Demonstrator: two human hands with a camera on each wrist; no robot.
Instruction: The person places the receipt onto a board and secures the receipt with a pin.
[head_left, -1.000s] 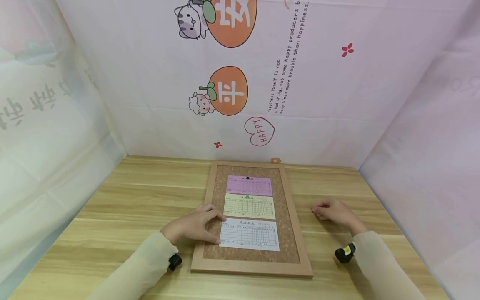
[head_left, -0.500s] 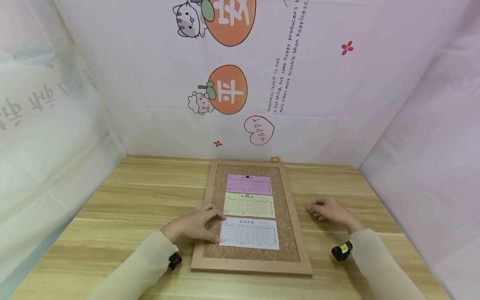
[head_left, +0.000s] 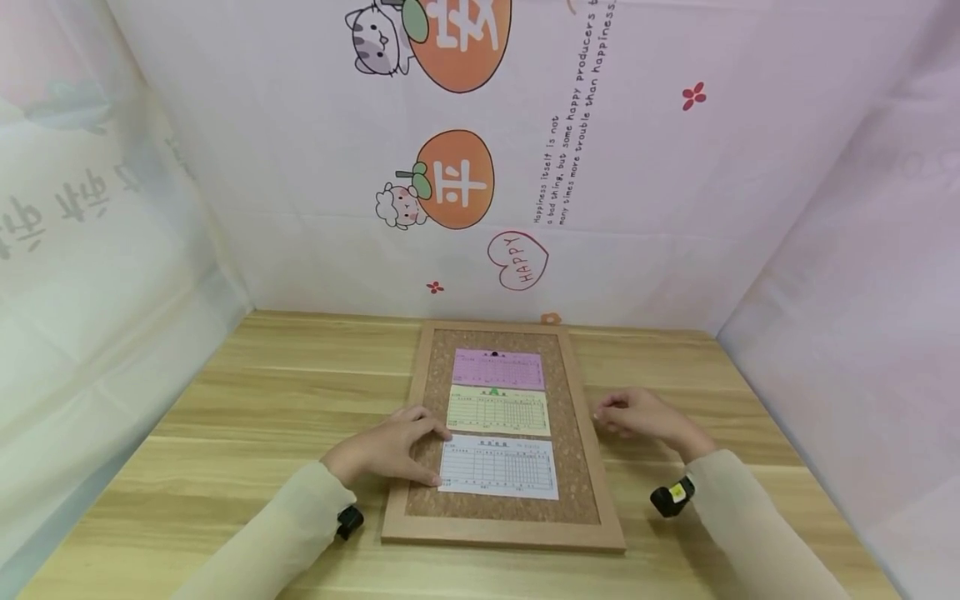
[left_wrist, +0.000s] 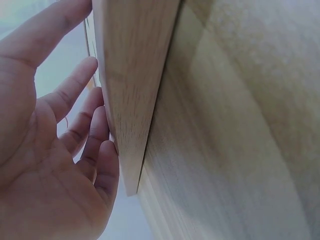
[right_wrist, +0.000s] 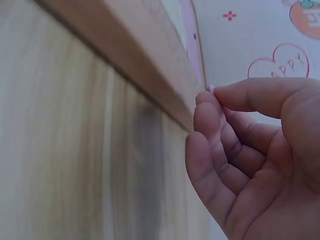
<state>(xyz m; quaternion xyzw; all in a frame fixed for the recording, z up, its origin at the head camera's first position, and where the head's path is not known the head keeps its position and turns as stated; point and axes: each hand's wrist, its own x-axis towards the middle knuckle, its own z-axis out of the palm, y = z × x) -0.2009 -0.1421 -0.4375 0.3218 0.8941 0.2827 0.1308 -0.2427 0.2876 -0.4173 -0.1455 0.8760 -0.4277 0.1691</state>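
Observation:
A corkboard (head_left: 577, 467) in a wooden frame lies flat on the table, with a white printed slip (head_left: 498, 469) on its near part. My left hand (head_left: 390, 446) reaches over the left frame edge; its thumb and index fingertip touch the slip's left corners, fingers spread. Just off the board's right edge, my right hand (head_left: 645, 419) pinches a small whitish, pushpin-like piece (right_wrist: 212, 89) between thumb and index finger, mostly hidden. Beyond the white slip are a yellow slip (head_left: 498, 417) with a green pin (head_left: 494, 392) and a purple slip (head_left: 498, 372) with a black pin (head_left: 495, 354).
The wood-grain table (head_left: 300, 367) extends on both sides of the board. A printed white cloth (head_left: 615, 275) stands behind it, close to the board's far edge, and pale cloth walls (head_left: 862, 333) flank the table.
My right hand has moved left toward the board's right edge, still pinching the small whitish piece. The left hand and the slips have stayed where they were.

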